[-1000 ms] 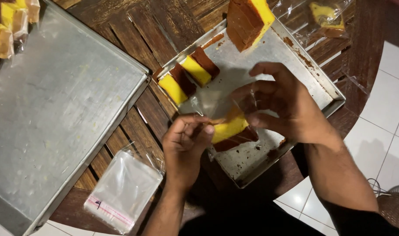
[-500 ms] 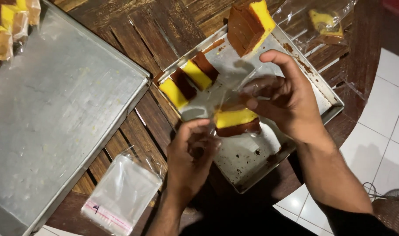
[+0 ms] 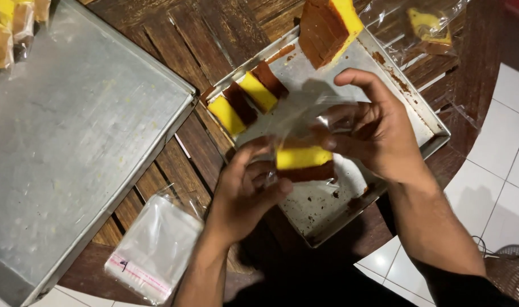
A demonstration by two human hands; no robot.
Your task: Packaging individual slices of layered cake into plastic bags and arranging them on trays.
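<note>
Dark slatted counter (image 3: 157,34) carries a metal tray (image 3: 384,68). Above it, left hand (image 3: 245,187) fingers pinch a soft, crumbly cake slice (image 3: 303,162); right hand (image 3: 378,128) fingers spread the flimsy clear bag (image 3: 305,113) around it. It likely wants gentle side support.

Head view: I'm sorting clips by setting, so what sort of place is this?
Probably a home kitchen or small home bakery, packing cake. Hands slip a cake slice into a clear bag over a baking tray on a wooden table above a tiled floor.
</note>
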